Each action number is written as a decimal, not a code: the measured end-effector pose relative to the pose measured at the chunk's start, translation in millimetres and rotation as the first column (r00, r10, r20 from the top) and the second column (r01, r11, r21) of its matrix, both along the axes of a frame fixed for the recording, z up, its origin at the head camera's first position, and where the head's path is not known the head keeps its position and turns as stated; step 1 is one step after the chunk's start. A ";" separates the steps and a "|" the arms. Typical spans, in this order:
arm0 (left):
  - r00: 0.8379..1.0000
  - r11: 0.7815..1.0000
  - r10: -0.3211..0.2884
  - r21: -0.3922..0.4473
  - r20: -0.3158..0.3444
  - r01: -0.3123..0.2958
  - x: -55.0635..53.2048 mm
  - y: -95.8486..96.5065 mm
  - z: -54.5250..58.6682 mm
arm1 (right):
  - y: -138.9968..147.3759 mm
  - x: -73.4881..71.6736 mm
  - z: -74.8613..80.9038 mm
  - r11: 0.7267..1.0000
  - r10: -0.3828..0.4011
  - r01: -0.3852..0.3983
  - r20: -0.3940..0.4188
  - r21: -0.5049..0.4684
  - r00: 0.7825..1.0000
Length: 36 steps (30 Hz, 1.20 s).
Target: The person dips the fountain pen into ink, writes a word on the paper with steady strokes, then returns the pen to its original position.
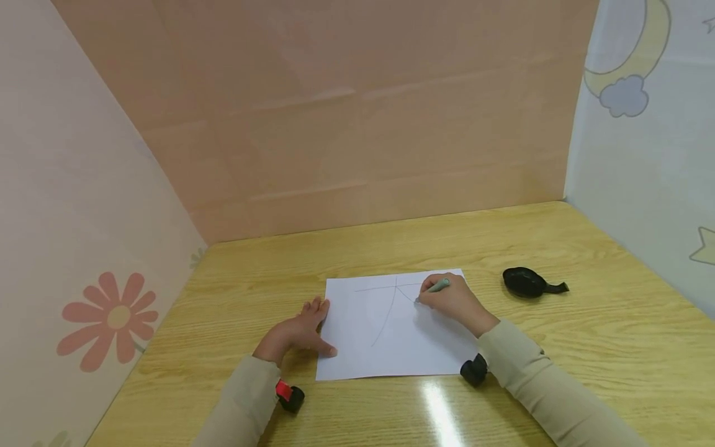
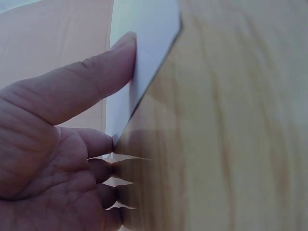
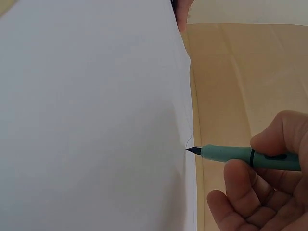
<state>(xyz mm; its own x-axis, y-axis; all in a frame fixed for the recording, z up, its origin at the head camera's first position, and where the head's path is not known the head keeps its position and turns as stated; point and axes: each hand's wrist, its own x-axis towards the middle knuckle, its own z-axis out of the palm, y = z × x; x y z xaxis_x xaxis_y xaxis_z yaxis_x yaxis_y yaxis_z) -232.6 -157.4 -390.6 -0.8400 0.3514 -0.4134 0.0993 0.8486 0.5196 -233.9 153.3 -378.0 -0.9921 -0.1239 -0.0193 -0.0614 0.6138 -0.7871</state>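
Observation:
A white sheet of paper (image 1: 357, 323) lies on the wooden table, bearing a thin horizontal line, a short vertical one through it, a long curve down to the left and a slanting stroke to the right. My right hand (image 1: 454, 299) pinches a green fountain pen (image 3: 226, 153) between thumb and fingers. In the right wrist view, its dark nib meets the sheet at the end of a stroke. My left hand (image 1: 304, 329) rests at the sheet's left edge, thumb on the paper and the other fingers spread out, as the left wrist view (image 2: 91, 82) also shows.
A small black pan (image 1: 525, 283) with a short handle sits on the table (image 1: 592, 347) to the right of the paper. Dark camera mounts (image 1: 475, 370) are strapped at both wrists. Panels enclose the table at the back and both sides.

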 end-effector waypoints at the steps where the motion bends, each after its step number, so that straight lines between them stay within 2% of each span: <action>1: 1.000 1.000 -0.001 0.001 0.001 0.001 0.1 0.0 -0.3 | 0.7 0.8 -0.2 1.000 0.001 -0.001 0.004 0.002 1.000; 11: 1.000 1.000 0.000 -0.003 0.005 0.000 1.1 0.5 1.7 | 7.5 7.2 3.5 0.998 0.025 -0.024 -0.013 0.052 1.000; 36: 1.000 1.000 0.009 0.005 0.007 -0.009 2.3 1.6 3.6 | 24.8 24.4 6.4 0.999 0.015 -0.015 -0.002 0.051 1.000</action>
